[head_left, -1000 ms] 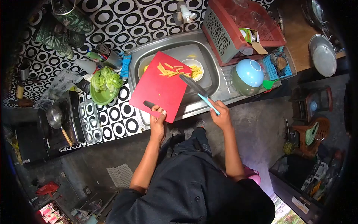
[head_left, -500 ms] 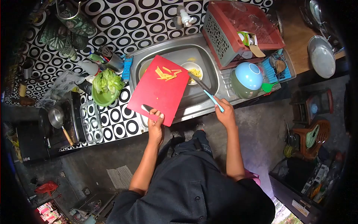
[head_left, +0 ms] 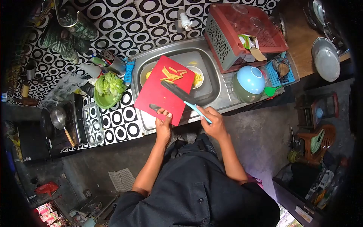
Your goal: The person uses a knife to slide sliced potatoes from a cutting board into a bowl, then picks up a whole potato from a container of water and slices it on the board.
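My left hand (head_left: 163, 122) grips the near edge of a red cutting board (head_left: 157, 90), by its handle slot, holding it over the sink (head_left: 211, 60). Yellow strips (head_left: 173, 74) of some cut food lie on the board's far part. In my right hand (head_left: 214, 123) is a knife (head_left: 177, 92) with a light blue handle; its blade lies across the board just on the near side of the strips. A white bowl (head_left: 201, 81) holding more yellow strips stands in the sink, partly hidden behind the board's right edge.
Left of the sink are a green bowl of lettuce (head_left: 109, 87), a glass dish (head_left: 92, 123) and a strainer (head_left: 58, 118). To the right stand a red dish rack (head_left: 247, 41), a light blue bowl (head_left: 251, 79) on a jar and a blue basket (head_left: 280, 70). A faucet (head_left: 185, 20) juts above.
My right hand has moved left, bringing the knife blade from beside the bowl onto the board near the strips. The board has shifted slightly to the right, covering part of the bowl.
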Demonstrator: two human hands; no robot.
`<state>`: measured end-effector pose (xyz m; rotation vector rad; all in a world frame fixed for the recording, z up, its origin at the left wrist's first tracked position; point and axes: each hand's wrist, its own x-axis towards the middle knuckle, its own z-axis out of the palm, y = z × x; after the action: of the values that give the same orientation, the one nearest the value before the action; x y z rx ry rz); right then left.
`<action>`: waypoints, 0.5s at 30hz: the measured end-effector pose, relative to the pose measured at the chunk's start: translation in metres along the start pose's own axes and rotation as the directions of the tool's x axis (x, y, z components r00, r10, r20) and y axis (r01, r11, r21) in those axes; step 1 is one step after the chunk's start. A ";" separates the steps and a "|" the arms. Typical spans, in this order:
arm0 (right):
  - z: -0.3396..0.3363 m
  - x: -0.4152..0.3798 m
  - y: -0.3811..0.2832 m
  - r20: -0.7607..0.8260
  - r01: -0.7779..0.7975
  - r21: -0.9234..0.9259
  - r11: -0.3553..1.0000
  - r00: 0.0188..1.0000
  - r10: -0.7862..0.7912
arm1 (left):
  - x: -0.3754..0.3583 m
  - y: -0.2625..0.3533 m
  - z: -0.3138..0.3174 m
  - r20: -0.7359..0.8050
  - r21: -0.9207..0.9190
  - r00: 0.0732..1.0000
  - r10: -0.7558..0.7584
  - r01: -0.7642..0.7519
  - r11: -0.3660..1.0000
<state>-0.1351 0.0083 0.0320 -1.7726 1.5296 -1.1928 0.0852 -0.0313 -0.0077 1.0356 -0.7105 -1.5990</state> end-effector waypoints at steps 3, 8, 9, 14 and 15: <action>0.008 0.001 0.000 0.002 0.004 0.007 1.000 1.000 -0.004 | 0.001 -0.005 0.007 0.005 0.010 1.000 -0.010 0.010 1.000; 0.018 0.005 0.009 -0.016 0.013 -0.030 0.999 1.000 -0.013 | -0.003 -0.009 0.016 -0.007 -0.022 1.000 -0.002 0.002 1.000; 0.019 0.004 0.010 -0.015 0.008 -0.033 0.999 1.000 -0.008 | -0.004 -0.010 0.017 -0.019 -0.024 1.000 0.006 -0.006 1.000; 0.025 -0.008 0.020 -0.012 -0.009 0.005 1.000 1.000 0.009 | -0.011 -0.014 0.007 -0.023 -0.021 1.000 0.018 -0.018 1.000; 0.027 -0.011 0.021 -0.008 -0.019 0.009 1.000 1.000 0.019 | -0.013 -0.015 0.005 -0.027 0.002 0.999 0.027 -0.027 1.000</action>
<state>-0.1230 0.0095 -0.0016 -1.7452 1.5400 -1.1970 0.0744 -0.0153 -0.0150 1.0427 -0.7044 -1.5593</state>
